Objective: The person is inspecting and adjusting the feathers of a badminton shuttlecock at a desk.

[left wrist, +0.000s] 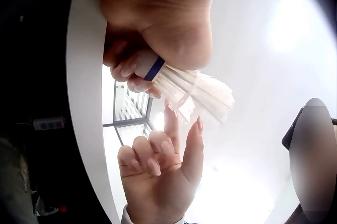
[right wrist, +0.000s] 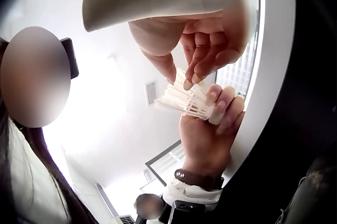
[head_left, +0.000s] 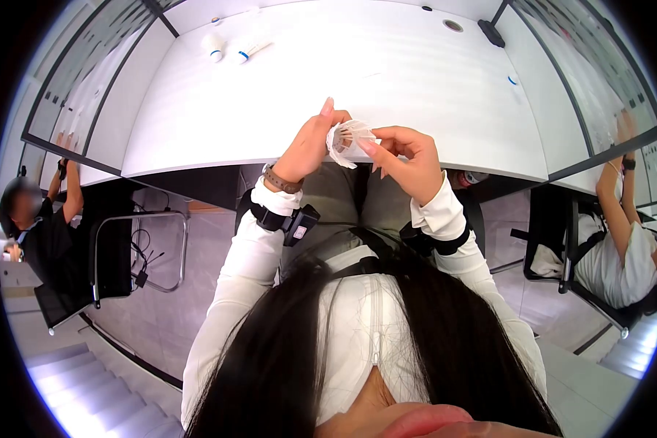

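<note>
Left wrist view: left hand (left wrist: 171, 26) clamps a shuttlecock (left wrist: 195, 92) by its cork (left wrist: 142, 65), long axis slanting outward, skirt just beside right hand (left wrist: 158, 176), thumb and forefinger apart

Matt white feathered shuttlecock (head_left: 349, 140)

Both forearms extend forward, bringing the hands close together ahead of the torso. The left hand (head_left: 310, 146) is positioned with fingers curled. The right hand (head_left: 410, 162) faces it, thumb and index finger extended and separated, remaining fingers bent.
</note>
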`<control>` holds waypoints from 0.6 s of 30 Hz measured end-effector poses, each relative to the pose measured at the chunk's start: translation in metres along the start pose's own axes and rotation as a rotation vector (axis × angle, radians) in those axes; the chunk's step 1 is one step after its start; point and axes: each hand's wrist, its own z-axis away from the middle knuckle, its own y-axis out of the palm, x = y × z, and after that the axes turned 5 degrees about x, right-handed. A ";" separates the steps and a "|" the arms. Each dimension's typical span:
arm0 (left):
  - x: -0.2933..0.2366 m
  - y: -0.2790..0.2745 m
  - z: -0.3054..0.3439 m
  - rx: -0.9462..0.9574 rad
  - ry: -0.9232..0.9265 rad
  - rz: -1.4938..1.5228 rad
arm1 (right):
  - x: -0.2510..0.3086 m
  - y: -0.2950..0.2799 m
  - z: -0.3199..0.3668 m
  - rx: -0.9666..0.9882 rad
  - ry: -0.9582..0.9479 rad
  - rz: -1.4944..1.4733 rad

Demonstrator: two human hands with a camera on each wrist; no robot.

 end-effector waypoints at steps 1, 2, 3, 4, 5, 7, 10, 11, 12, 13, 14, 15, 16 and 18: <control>0.002 -0.001 0.000 -0.001 0.008 0.007 | 0.000 0.000 0.000 0.006 0.000 -0.019; 0.004 -0.002 0.000 -0.005 -0.005 0.031 | 0.000 0.000 0.000 0.009 0.004 -0.054; 0.005 -0.003 0.000 -0.009 -0.020 0.055 | -0.001 0.000 0.000 0.012 0.009 -0.088; 0.007 -0.003 0.000 -0.012 -0.033 0.079 | -0.002 0.000 0.000 0.015 0.013 -0.122; 0.010 -0.003 0.000 -0.055 -0.049 0.087 | -0.001 0.000 0.000 0.025 0.020 -0.133; 0.014 -0.001 -0.001 -0.139 -0.080 0.104 | -0.001 0.000 0.001 0.044 0.034 -0.153; 0.009 -0.004 0.000 -0.073 -0.074 0.094 | -0.001 0.002 0.001 0.049 0.042 -0.221; 0.008 -0.004 0.001 -0.075 -0.069 0.095 | -0.001 0.003 0.001 0.052 0.046 -0.237; 0.007 -0.003 0.001 -0.078 -0.064 0.095 | -0.001 0.003 0.001 0.056 0.049 -0.252; 0.007 -0.003 0.001 -0.080 -0.058 0.096 | -0.002 0.002 0.001 0.059 0.053 -0.267; 0.007 -0.004 0.001 -0.067 -0.058 0.093 | -0.001 0.002 0.001 0.065 0.054 -0.277; 0.008 -0.005 0.000 -0.054 -0.058 0.089 | -0.001 0.002 0.001 0.071 0.055 -0.288; 0.009 -0.006 0.000 -0.041 -0.057 0.085 | -0.001 0.001 0.001 0.078 0.055 -0.298; 0.007 -0.007 0.001 -0.018 -0.047 0.076 | -0.005 -0.002 0.001 0.086 0.083 -0.295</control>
